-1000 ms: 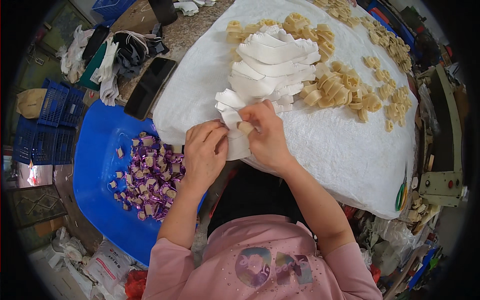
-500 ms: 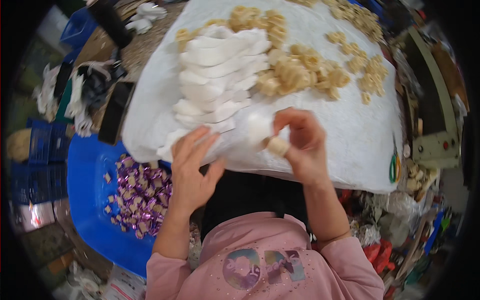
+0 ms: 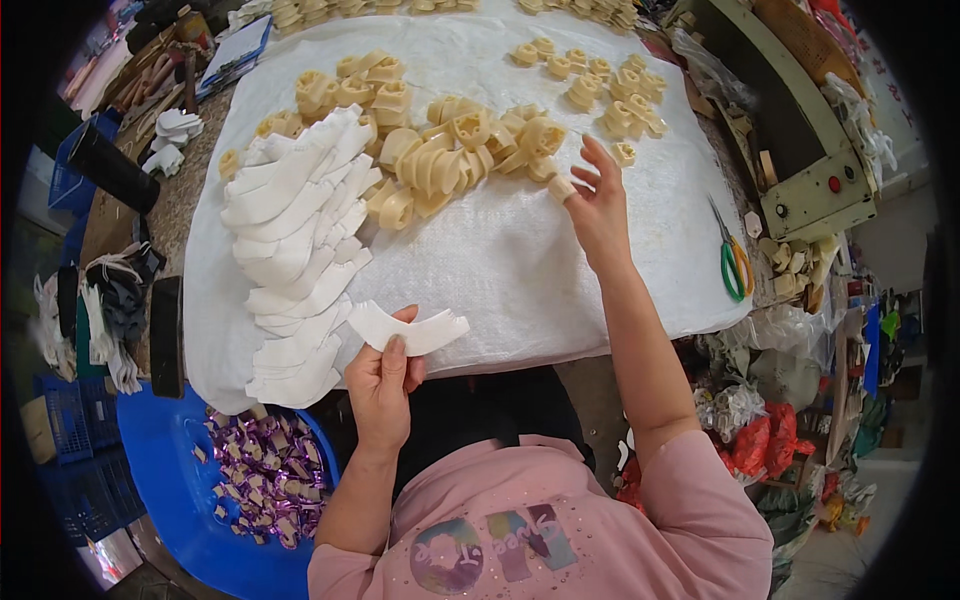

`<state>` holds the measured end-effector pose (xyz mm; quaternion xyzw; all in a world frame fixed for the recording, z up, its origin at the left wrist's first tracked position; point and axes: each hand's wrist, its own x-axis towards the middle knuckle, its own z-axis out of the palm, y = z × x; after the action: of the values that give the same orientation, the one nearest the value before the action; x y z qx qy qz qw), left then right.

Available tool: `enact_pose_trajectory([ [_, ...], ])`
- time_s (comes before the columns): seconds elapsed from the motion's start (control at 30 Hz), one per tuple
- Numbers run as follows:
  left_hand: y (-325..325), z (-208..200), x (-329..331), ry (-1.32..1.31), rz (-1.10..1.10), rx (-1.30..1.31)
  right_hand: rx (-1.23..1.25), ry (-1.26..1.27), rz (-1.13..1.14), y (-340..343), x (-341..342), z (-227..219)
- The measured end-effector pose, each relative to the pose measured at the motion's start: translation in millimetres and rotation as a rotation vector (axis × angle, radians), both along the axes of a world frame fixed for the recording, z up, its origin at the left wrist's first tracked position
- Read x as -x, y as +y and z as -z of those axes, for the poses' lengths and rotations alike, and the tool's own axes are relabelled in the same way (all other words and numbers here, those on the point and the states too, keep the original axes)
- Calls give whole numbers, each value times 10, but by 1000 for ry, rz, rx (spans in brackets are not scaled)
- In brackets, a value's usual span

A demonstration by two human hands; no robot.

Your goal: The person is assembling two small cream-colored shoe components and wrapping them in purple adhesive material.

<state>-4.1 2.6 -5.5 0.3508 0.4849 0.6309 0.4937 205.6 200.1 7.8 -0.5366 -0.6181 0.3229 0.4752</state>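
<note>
My left hand (image 3: 382, 385) pinches one curved white strip (image 3: 408, 330) near the front edge of the covered table, thumb on top. Beside it lies a fanned pile of similar white strips (image 3: 300, 220). My right hand (image 3: 602, 212) is stretched forward with its fingers apart, close to a heap of beige ring-shaped pieces (image 3: 440, 160). A short beige band (image 3: 562, 188) sits at its thumb tip; whether it is a finger wrap or a loose piece is hard to make out.
A white woven sheet (image 3: 500, 280) covers the table. Green-and-orange scissors (image 3: 735, 260) lie at its right, near a green machine frame (image 3: 820, 200). More beige pieces (image 3: 630, 100) stand farther back. At lower left, a blue tub (image 3: 165, 480) holds purple-foil pieces (image 3: 265, 475).
My left hand has picked up a white strip. My right hand has moved forward toward the beige heap and its fingers have spread. The whole view has shifted.
</note>
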Motion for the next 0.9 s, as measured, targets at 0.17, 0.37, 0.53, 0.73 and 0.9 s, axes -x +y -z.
enact_pose_trajectory([
  [0.17, 2, -33, -35, -213, 24, 54, -243, -275, -12, 327, 75, 78],
  [0.37, 25, -41, -13, -335, -18, 26, -171, -126, 7, 190, 94, 69],
  [0.53, 61, -62, 3, -368, -20, 17, -56, -113, -129, -448, 383, 13],
  [0.73, 104, -35, -31, -313, 16, 1, -144, -610, -103, -634, 340, 53],
  [0.9, 210, 20, -99, -334, -22, -19, -336, -379, -57, -716, 307, 7],
])
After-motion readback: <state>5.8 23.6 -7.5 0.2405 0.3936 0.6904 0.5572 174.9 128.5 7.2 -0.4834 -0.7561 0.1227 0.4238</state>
